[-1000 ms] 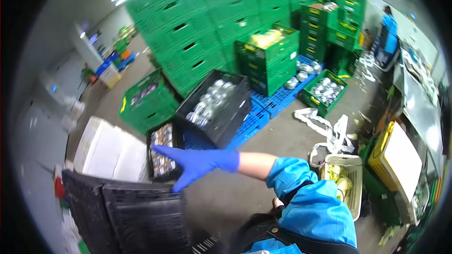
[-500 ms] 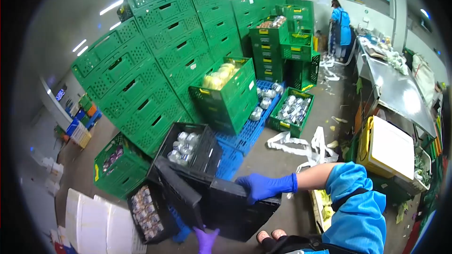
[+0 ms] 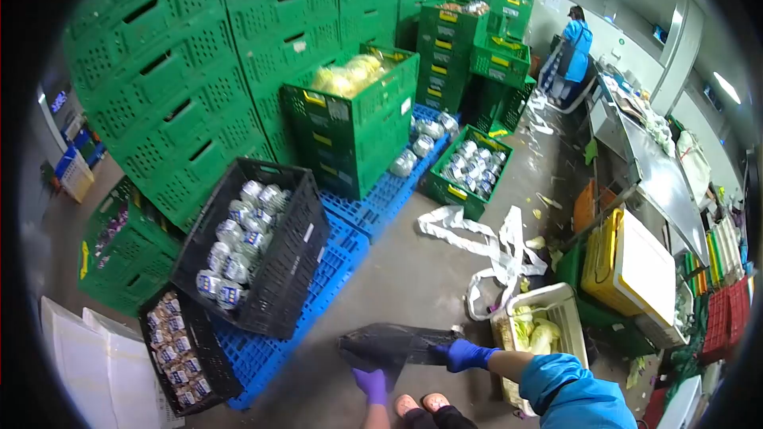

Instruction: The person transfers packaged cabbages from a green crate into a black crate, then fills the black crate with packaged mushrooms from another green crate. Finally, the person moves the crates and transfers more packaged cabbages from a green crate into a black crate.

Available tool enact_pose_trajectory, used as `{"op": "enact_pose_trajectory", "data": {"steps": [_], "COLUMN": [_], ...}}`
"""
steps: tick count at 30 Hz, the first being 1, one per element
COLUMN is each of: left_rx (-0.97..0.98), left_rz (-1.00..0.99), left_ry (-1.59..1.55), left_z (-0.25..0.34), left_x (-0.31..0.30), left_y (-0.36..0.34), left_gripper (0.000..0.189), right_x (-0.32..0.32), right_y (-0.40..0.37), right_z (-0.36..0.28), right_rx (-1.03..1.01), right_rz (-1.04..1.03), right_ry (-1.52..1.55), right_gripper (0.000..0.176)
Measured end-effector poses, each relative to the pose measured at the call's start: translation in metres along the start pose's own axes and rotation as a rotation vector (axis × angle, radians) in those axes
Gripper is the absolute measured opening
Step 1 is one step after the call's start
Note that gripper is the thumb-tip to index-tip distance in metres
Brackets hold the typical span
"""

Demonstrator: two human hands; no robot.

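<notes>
A black plastic crate [image 3: 401, 343], blurred and looking thin and flattened, is held low in front of me above the floor. My right hand [image 3: 467, 356], in a blue glove, is closed on its right end. Under its lower left part, my left hand [image 3: 371, 385] in a purple glove is closed against it, with some fingertips hidden. To the left, a black crate [image 3: 306, 250] of clear-wrapped packs [image 3: 242, 238] rests on a blue pallet [image 3: 342, 246]. Beside it stands a lower black crate [image 3: 208, 365] of brown packs [image 3: 176, 345].
Green crates [image 3: 183, 63] are stacked high on the left. White strapping [image 3: 509, 250] lies loose on the floor. A pale crate of leafy vegetables [image 3: 568, 302] stands by my right arm. A steel table [image 3: 671, 183] runs along the right; a person [image 3: 574, 52] stands farther back.
The crate in my hands has come away from the black crate of wrapped packs, down and to the right, and now looks flatter. My view has turned too.
</notes>
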State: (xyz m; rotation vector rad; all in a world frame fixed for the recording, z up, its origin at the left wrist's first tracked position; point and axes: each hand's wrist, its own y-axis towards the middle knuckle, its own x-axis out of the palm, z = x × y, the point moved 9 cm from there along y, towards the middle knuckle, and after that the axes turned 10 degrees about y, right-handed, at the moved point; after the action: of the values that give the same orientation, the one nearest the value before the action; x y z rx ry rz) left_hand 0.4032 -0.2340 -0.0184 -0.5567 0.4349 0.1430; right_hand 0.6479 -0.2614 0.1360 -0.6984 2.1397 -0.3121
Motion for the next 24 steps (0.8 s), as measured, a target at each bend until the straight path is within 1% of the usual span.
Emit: {"op": "enact_pose_trajectory", "data": {"steps": [1,2,3,4,5,6,7,8,9,10,11,12,13,14,15,16,17,19,20,21,22,23,24], "left_rx": [-0.053,-0.096,0.045,0.012,-0.013,0.014,0.032,-0.012,-0.059,-0.050,-0.017,-0.022,-0.027,-0.025,0.103,0.234,0.237,0.270,0.262,0.240,0.214,0.183,0.152], "left_rz": [0.046,0.096,0.072,0.008,-0.049,-0.028,-0.029,-0.037,-0.043,-0.030,0.014,0.048,0.079,0.082,0.121,0.160,0.162,-0.048,-0.032,-0.022,-0.025,-0.028,-0.070], "left_ry": [0.118,0.238,0.285,0.351,0.414,0.354,0.363,0.314,0.262,0.316,0.343,0.348,0.360,0.373,0.494,0.612,0.617,0.736,0.731,0.736,0.810,0.878,0.867], "left_z": [-0.018,-0.030,0.008,0.051,0.081,0.076,0.084,0.087,0.087,0.084,0.079,0.072,0.064,0.047,0.037,0.038,0.045,0.080,0.085,0.081,0.079,0.080,0.083], "left_x": [0.013,0.020,0.025,0.025,0.029,0.042,0.045,0.047,0.050,0.047,0.041,0.036,0.029,0.024,0.020,0.012,-0.008,-0.034,-0.038,-0.041,-0.045,-0.047,-0.046], "left_y": [-0.004,-0.011,-0.028,-0.046,-0.057,-0.049,-0.048,-0.049,-0.050,-0.048,-0.047,-0.045,-0.042,-0.026,-0.004,0.010,0.015,0.008,0.009,0.008,0.002,-0.004,-0.013], "left_gripper": [0.076,0.072,0.073,0.078,0.084,0.082,0.082,0.080,0.078,0.075,0.076,0.075,0.074,0.074,0.073,0.072,0.072,0.060,0.058,0.057,0.057,0.058,0.060], "right_x": [0.007,-0.025,-0.038,-0.058,-0.063,-0.006,0.047,0.106,0.125,0.118,0.096,0.075,0.070,0.051,0.035,0.021,0.002,-0.041,-0.022,-0.063,-0.027,-0.022,-0.018], "right_y": [-0.016,-0.036,-0.044,-0.083,-0.128,-0.162,-0.143,-0.125,-0.087,-0.065,-0.033,-0.013,0.000,0.004,-0.002,-0.010,-0.022,-0.046,-0.051,-0.082,-0.075,-0.091,-0.097], "right_z": [0.031,0.015,0.040,0.051,0.061,0.104,0.145,0.170,0.145,0.147,0.168,0.177,0.173,0.173,0.172,0.169,0.166,0.158,0.195,0.137,0.186,0.181,0.176], "right_rx": [0.193,-0.202,0.107,0.367,0.621,0.861,0.867,0.983,0.877,0.867,0.629,0.397,0.397,0.405,0.417,0.394,0.362,0.458,0.762,0.725,0.622,0.854,0.924], "right_rz": [-0.069,0.338,0.477,0.785,1.085,1.404,1.290,1.137,0.817,0.817,0.967,1.100,1.096,1.222,1.347,1.341,1.330,1.072,0.795,0.695,0.660,0.581,0.650], "right_ry": [-0.067,-0.076,-0.229,0.079,0.402,0.314,0.916,1.439,2.081,2.087,1.987,1.874,1.885,1.801,1.710,1.569,1.427,1.010,0.644,0.545,0.465,0.453,0.474], "right_gripper": [0.059,0.050,0.048,0.058,0.068,0.086,0.083,0.080,0.074,0.074,0.069,0.064,0.064,0.059,0.054,0.054,0.054,0.063,0.058,0.057,0.060,0.062,0.069]}}
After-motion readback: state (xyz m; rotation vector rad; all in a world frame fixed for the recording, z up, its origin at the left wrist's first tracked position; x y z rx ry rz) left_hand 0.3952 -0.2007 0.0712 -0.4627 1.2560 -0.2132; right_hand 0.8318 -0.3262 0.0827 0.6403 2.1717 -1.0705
